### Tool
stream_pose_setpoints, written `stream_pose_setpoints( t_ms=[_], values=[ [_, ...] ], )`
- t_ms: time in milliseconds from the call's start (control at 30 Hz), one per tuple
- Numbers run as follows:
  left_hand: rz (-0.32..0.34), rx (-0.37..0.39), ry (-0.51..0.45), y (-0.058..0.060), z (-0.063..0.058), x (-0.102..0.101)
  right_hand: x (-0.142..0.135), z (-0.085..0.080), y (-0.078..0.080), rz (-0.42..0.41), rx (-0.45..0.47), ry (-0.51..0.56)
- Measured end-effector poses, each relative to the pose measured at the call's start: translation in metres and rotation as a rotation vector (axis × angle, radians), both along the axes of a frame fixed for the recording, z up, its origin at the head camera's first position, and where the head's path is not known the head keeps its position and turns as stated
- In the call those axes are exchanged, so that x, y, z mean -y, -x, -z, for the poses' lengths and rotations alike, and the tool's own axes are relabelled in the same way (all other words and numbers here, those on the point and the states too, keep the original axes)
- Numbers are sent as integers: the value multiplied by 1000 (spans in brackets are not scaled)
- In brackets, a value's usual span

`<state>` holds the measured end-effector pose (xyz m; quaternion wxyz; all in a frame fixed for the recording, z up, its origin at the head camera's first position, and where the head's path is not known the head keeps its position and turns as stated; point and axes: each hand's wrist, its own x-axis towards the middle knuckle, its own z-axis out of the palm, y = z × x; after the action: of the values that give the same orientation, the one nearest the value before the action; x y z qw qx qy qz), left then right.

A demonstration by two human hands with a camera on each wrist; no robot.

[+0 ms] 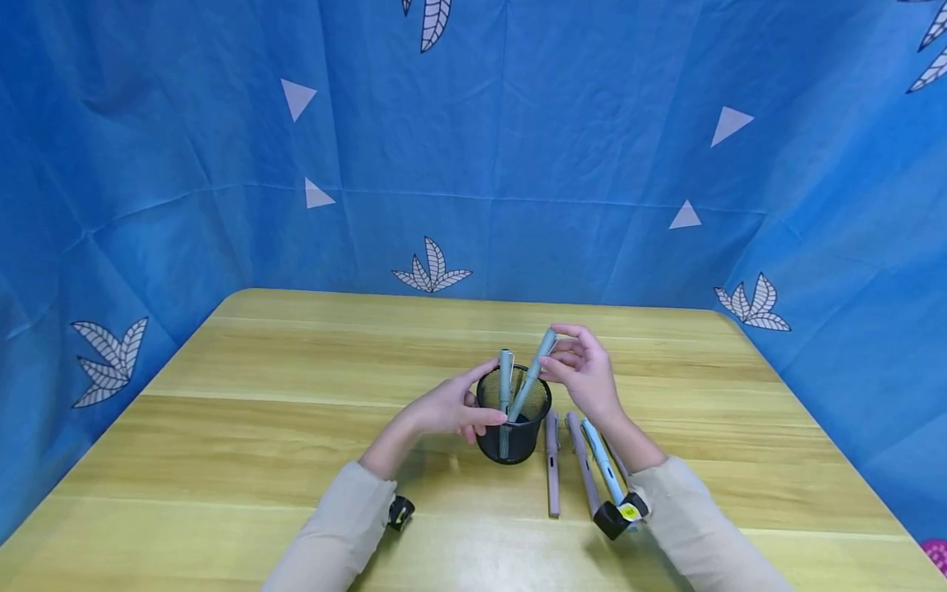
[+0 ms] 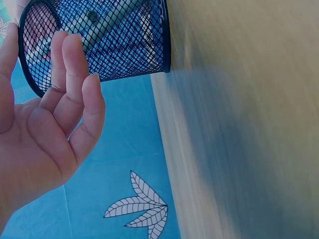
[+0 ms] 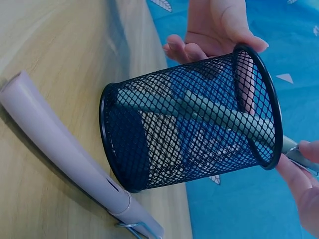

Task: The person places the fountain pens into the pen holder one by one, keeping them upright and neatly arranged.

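Observation:
A black mesh pen holder [image 1: 527, 440] stands on the table. My left hand [image 1: 447, 409] holds it by the rim, thumb on the near edge and index finger along the far left side. One grey-green pen [image 1: 505, 380] stands inside, its cap above the rim. With thumb and fingers, my right hand [image 1: 586, 374] pinches the cap end of a second grey-green pen [image 1: 534, 374]. That pen leans to the right, its lower part within the holder. In the right wrist view, the mesh holder [image 3: 194, 124] partly veils both pens, and only fingers of the right hand show.
To the right of the holder lies a light purple pen [image 1: 552, 469]. Beyond it are another purple pen [image 1: 582, 462], a light blue pen [image 1: 602, 460] and one more pen, partly covered by the right forearm. A blue patterned cloth [image 1: 488, 148] hangs behind the table [image 1: 259, 444].

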<state>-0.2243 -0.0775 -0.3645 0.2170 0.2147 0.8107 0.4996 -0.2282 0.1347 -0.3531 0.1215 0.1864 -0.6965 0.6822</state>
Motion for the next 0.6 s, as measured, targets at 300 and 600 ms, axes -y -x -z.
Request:
stream_pose_setpoints(
  t_ms=[300,600],
  values=[
    [-3,-8,13,1,-1,1,3,1,2,54,-96,-130],
    [9,-8,4,-1,0,0,6,8,3,54,-81,-180]
  ],
)
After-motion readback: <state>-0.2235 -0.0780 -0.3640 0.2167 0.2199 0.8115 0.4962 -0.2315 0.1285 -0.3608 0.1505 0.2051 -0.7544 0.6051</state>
